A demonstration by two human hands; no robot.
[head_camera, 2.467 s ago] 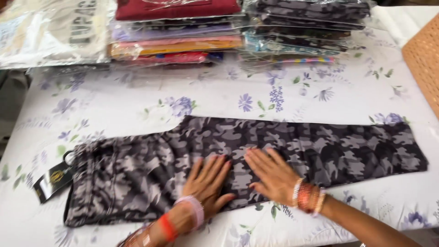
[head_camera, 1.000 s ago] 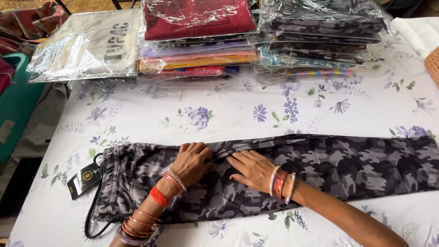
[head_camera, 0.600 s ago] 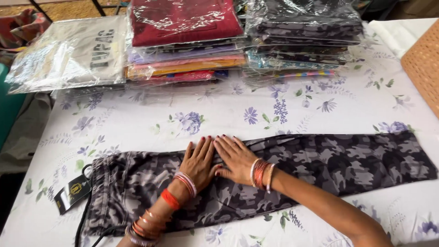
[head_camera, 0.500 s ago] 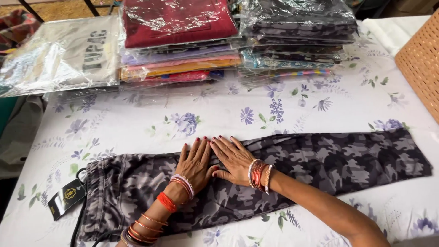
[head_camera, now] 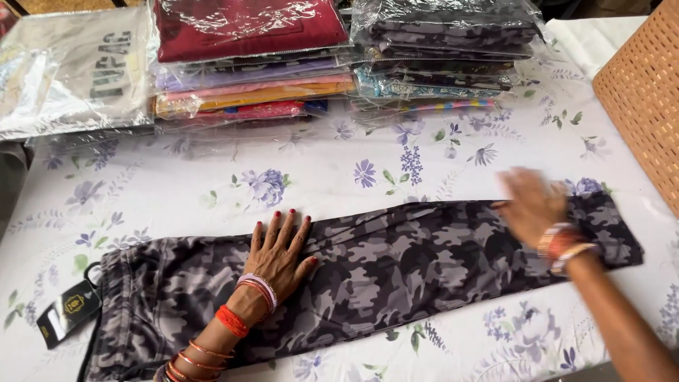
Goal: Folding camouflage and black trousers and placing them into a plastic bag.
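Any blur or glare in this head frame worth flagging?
Head view: the right hand is motion-blurred over the grey camouflage-print trousers; the left hand is sharp; glare streaks the clear plastic-wrapped dark red garment pack; daylight is even, shadows soft.

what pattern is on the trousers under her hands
A grey and black camouflage pattern covers the trousers, seen best in the head view.
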